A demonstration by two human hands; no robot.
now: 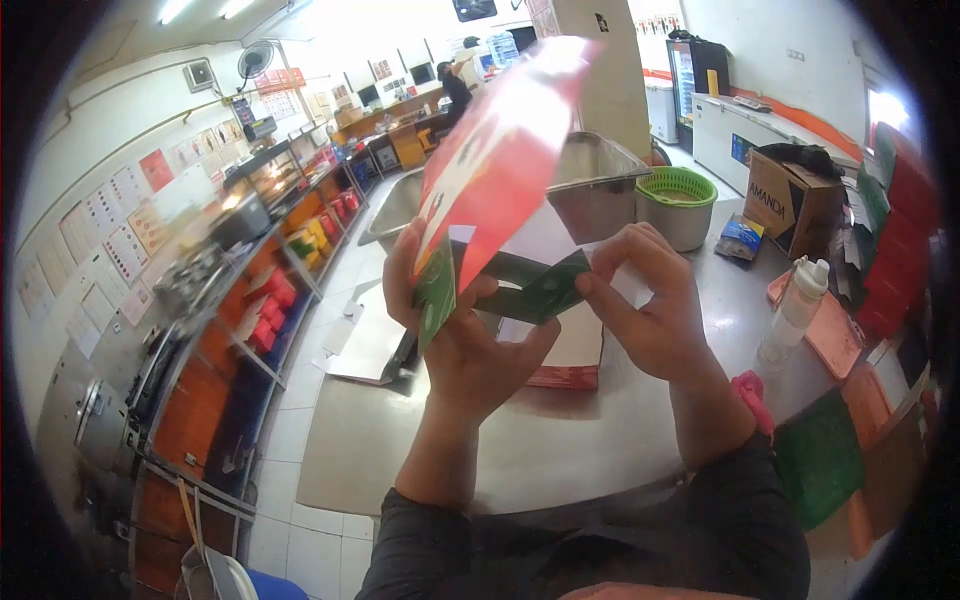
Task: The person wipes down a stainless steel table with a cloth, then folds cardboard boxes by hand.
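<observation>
A red, white and green cardboard box, partly folded, is held up tilted above the metal table. My left hand grips it near its lower left, fingers around the green side panel. My right hand pinches a dark green flap at its right end between thumb and fingertips. Beneath my hands, more flat cardboard with a red edge lies on the table. Some of it is hidden by my hands and the box. White cardboard pieces lie to the left.
The steel table has a sink basin at its far end. On the right stand a pot with a green basket, a brown carton, a clear bottle and a pink tray. A person is far back.
</observation>
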